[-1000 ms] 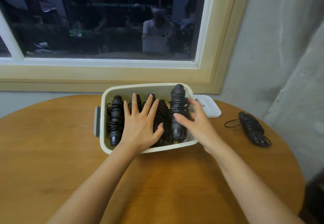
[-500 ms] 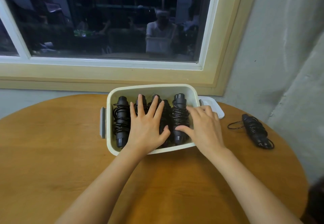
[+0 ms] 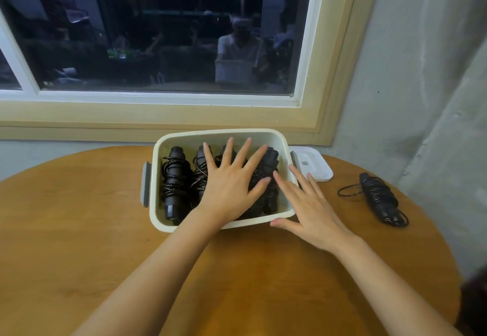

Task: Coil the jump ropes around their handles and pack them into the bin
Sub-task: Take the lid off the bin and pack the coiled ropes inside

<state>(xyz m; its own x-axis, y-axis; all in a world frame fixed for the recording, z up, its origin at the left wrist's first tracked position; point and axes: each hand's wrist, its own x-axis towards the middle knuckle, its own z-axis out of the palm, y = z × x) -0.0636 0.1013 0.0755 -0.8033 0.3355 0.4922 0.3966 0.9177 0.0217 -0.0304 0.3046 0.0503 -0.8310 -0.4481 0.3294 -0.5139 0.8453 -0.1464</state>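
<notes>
While the cream bin sits at the 12 o'clock edge of the round wooden table, it holds a row of black jump ropes, each glossy cord wound tightly round stubby handles, and a loose coiled rope with one loop sticking out lies at the bin's 3 o'clock. The left hand presses flat on the bundles, fingers spread, having slid toward 3 o'clock since half a second ago. The right hand, then inside the bin on the rightmost bundle, has drawn out to the bin's 5 o'clock corner, fingers straight and spread, gripping nothing.
</notes>
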